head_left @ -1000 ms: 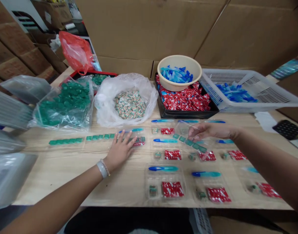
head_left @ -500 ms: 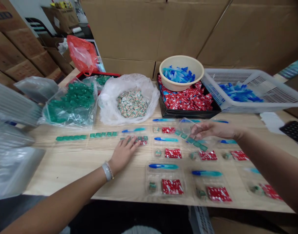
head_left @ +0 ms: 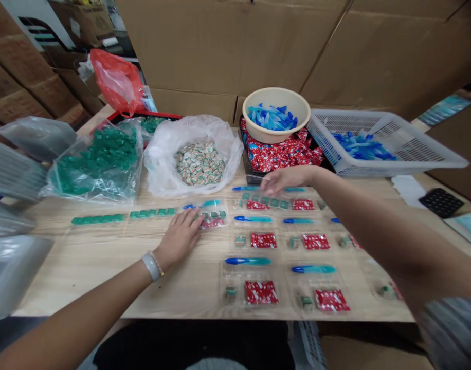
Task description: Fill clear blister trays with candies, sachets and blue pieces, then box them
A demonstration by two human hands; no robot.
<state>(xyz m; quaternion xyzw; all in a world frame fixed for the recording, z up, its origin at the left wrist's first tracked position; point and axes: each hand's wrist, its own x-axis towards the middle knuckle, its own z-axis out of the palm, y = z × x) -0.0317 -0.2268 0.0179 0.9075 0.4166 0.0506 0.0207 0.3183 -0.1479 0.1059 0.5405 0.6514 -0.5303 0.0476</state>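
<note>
My right hand pinches the upper edge of a clear plastic tray that carries a row of green squares. This tray hangs over the back row of laid-out trays, in front of the black box. My left hand lies with its fingers stretched out on the left edge of another clear tray, which holds a blue pen-like piece, a red packet and green squares. Left of it lie two more rows of green squares. Several clear trays with blue pieces, red packets and small green-and-white pieces stand to the right.
Along the back are a bag of green pieces, a white bag of small squares, a cream bowl over a black box of red packets, and a white basket. Stacked clear trays stand far left.
My right hand has moved left and back with the clear tray, which now hangs over the back row. My left hand stays on its tray. The whole view has shifted slightly.
</note>
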